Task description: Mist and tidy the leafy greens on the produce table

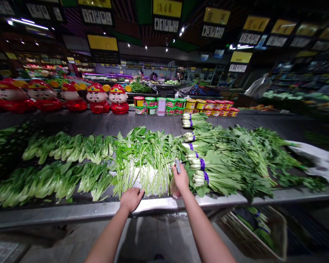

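Note:
My right hand is wrapped round a small clear spray bottle with a grey top, held low over the shelf between two kinds of greens. Flat on the shelf's front edge rests my left hand, thumb apart, holding nothing. Just beyond it lie loose leafy greens with long thin stems, looking wet. To the right of my right hand are bunches of white-stemmed greens tied with purple bands. Rows of bok choy spread out on the left.
A metal rail runs along the front. Behind the greens stand red-and-white figurines and stacked tubs. A crate with banded greens sits below right, and a white cloth or bag lies at far right. Price signs hang overhead.

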`<state>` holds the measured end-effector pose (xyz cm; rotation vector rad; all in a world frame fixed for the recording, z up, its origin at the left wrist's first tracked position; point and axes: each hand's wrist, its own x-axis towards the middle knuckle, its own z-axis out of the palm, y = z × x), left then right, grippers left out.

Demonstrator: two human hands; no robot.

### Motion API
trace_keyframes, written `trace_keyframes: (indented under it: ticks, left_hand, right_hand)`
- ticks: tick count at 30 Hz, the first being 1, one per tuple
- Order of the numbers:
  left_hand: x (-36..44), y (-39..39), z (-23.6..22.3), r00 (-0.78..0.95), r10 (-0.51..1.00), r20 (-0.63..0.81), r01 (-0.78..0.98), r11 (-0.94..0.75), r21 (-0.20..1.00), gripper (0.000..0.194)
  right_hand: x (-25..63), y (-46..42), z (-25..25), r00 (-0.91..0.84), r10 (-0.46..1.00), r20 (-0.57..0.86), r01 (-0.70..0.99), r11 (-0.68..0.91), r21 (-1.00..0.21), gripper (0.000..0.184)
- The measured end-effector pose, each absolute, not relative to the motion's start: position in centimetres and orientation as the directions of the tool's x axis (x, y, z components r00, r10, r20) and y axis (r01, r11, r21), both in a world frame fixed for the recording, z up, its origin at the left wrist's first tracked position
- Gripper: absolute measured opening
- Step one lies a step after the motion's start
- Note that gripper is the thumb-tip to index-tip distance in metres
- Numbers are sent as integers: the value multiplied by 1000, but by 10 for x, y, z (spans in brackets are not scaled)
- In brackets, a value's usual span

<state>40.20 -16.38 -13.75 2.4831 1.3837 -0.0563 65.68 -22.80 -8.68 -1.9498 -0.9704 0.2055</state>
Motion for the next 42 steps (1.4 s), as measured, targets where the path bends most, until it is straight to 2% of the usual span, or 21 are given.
trace_keyframes:
  ticks: [6,12,19,24,31,37,42]
  left_hand:
    - [403,-163,-136,541,822,-179,834,-496,243,64]
    - [403,-163,-135,540,823,-175,835,-498,235,62]
    - [403,-162,-138,539,823,-176,835,-497,235,64]
    - [403,-162,-139,539,826,-166,836,-499,228,63]
    - [404,-162,-138,552,818,-163,827,-513,228,62]
    - [403,-163,-136,554,816,-167,827,-515,226,63]
    - [402,-162,-140,546,821,-167,833,-510,217,64]
  right_hand:
    - [664,-228,-87,719,643,266,543,-280,-792,40]
    - [667,-227,-93,720,657,224,519,-295,-803,39]
    - [678,-222,-89,622,744,242,471,-109,-875,43]
    - [709,-234,-74,685,697,212,459,-186,-869,49]
    - [727,-258,-69,680,721,135,392,-201,-897,49]
    - [728,-260,-63,637,748,183,358,-78,-930,52]
    - [724,-268,-53,554,829,78,284,-100,-954,58]
